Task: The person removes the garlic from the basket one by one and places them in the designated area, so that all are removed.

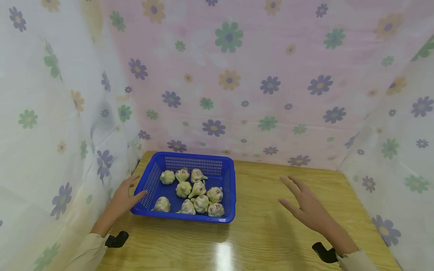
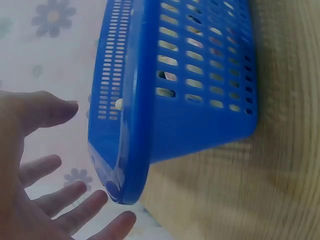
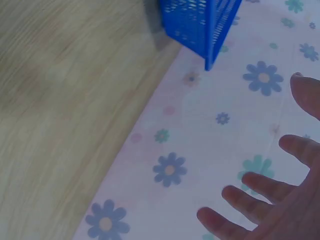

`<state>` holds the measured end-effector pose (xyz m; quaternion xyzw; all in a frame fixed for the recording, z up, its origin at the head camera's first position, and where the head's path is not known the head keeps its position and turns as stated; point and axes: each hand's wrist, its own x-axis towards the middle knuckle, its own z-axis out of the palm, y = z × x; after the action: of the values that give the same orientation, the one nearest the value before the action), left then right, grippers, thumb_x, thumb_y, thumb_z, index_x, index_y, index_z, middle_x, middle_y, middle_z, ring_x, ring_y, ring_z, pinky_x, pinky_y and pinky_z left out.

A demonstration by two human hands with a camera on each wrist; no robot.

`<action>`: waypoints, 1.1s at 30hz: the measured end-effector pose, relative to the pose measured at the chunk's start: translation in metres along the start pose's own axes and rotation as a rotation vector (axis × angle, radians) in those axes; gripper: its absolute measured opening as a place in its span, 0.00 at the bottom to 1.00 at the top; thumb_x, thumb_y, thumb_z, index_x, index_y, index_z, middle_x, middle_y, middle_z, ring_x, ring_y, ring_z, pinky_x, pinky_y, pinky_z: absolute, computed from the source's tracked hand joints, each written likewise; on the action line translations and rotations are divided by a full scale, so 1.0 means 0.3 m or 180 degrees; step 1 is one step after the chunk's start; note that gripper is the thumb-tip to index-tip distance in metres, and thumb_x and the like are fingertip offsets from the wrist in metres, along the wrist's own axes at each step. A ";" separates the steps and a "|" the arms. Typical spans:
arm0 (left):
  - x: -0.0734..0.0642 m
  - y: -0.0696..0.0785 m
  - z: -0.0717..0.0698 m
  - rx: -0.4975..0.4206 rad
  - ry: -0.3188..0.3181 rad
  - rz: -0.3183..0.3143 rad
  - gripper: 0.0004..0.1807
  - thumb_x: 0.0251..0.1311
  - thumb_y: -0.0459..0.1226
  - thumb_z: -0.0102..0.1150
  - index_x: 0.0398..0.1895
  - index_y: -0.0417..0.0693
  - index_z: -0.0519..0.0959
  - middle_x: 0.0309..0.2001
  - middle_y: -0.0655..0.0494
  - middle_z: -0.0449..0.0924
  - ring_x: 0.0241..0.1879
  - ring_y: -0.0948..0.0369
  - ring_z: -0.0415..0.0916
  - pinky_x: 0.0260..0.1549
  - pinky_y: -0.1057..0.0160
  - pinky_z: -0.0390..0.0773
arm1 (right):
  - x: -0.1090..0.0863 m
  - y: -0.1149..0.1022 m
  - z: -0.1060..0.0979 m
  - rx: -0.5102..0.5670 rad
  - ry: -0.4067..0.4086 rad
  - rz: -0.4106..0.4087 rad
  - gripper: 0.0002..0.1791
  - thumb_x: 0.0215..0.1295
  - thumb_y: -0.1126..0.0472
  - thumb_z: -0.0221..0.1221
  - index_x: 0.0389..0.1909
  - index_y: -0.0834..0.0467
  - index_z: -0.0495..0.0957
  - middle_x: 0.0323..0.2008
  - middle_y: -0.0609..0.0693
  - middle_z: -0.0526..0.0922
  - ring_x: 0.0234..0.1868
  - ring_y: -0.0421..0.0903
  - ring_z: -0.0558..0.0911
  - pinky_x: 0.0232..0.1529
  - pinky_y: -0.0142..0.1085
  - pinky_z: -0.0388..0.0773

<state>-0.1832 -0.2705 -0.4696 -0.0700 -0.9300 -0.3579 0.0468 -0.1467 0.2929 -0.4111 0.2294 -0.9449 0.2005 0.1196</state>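
Note:
A blue plastic basket (image 1: 234, 180) with slotted sides stands on the table, left of the middle in the head view. Several garlic bulbs (image 1: 183, 189), whitish with purple marks, lie loose inside it. My left hand (image 1: 121, 199) is beside the basket's left side, fingers spread and holding nothing; in the left wrist view its fingertips (image 2: 95, 202) are close to the basket rim (image 2: 137, 100), and I cannot tell whether they touch. To the right of the basket, apart from it, my right hand (image 1: 308, 207) hovers over the table with its fingers extended and nothing in them.
The wooden table (image 1: 264, 241) reaches back to a pink flowered cloth (image 1: 244, 75). White flowered cloths hang along the left side (image 1: 44, 150) and the right side (image 1: 400, 158). Each wrist wears a black camera mount (image 1: 116, 239).

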 end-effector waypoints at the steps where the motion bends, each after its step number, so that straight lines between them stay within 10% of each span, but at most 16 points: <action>1: 0.007 -0.001 -0.001 -0.0081 -0.0013 -0.0048 0.38 0.62 0.44 0.59 0.68 0.34 0.57 0.63 0.29 0.60 0.57 0.34 0.62 0.46 0.36 0.68 | 0.009 -0.008 0.004 0.0039 -0.0022 -0.0011 0.38 0.65 0.52 0.59 0.73 0.49 0.54 0.67 0.65 0.57 0.60 0.69 0.65 0.44 0.65 0.67; 16: 0.080 -0.032 -0.007 -0.0761 0.0064 -0.0957 0.26 0.57 0.34 0.63 0.59 0.33 0.72 0.55 0.34 0.73 0.34 0.56 0.79 0.29 0.63 0.78 | 0.133 -0.122 0.071 0.0611 -0.0221 -0.0302 0.35 0.66 0.52 0.58 0.71 0.49 0.57 0.64 0.55 0.63 0.61 0.57 0.68 0.51 0.58 0.68; 33: 0.083 -0.032 0.005 -0.1222 0.0182 -0.1373 0.28 0.58 0.37 0.62 0.63 0.43 0.71 0.59 0.42 0.71 0.32 0.59 0.70 0.28 0.64 0.74 | 0.280 -0.199 0.153 0.1154 -0.0618 -0.0189 0.32 0.67 0.48 0.56 0.70 0.50 0.60 0.62 0.57 0.67 0.55 0.56 0.72 0.47 0.51 0.73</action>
<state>-0.2094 -0.2741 -0.4735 0.1319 -0.8369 -0.5309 -0.0184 -0.1968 0.1919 -0.4060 0.2931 -0.8933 0.3406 -0.0094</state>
